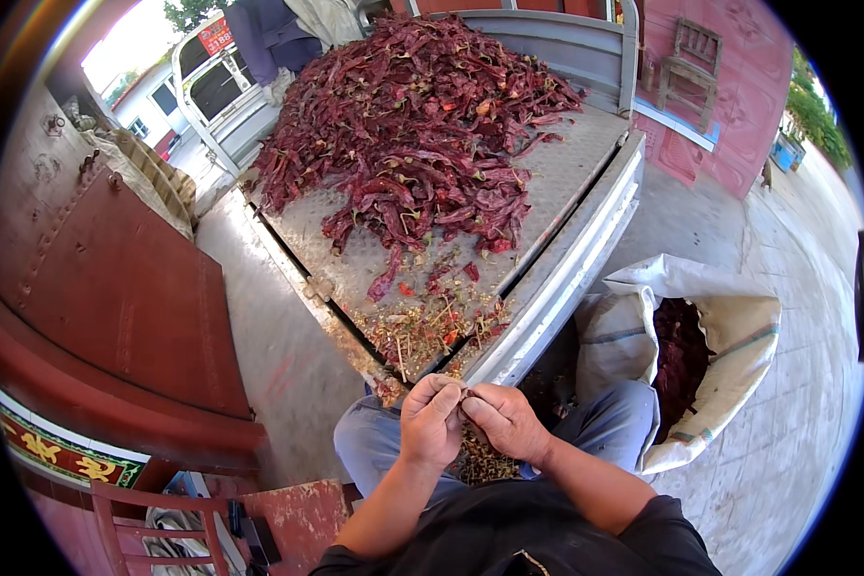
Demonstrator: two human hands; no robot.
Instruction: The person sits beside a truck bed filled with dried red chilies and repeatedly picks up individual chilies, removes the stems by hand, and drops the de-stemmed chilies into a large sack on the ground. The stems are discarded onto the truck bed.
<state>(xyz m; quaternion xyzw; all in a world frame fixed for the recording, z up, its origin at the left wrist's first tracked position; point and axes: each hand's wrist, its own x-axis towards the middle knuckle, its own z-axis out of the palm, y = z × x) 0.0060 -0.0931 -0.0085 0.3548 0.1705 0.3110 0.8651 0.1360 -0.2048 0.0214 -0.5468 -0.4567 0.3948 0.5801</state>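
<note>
My left hand [432,420] and my right hand [505,422] meet at the near corner of a metal truck bed [554,180], thumbs and fingertips pinched together. A small dark red piece, seemingly of dried chili pepper, shows between them, mostly hidden by the fingers. Just beyond my hands, seeds, stems and red scraps [432,320] litter the bed's corner. Farther back lies a large heap of dried red chili peppers [403,93], with a smaller pile [432,194] in front of it. More stems and seeds [486,457] lie below, between my legs.
A woven sack [745,345] holding dark red peppers stands open by my right leg. The bed's side rail [569,266] runs along the right. Dark red metal doors [122,288] are at left, a wooden chair [691,72] at the upper right, a red chair [158,529] at the lower left.
</note>
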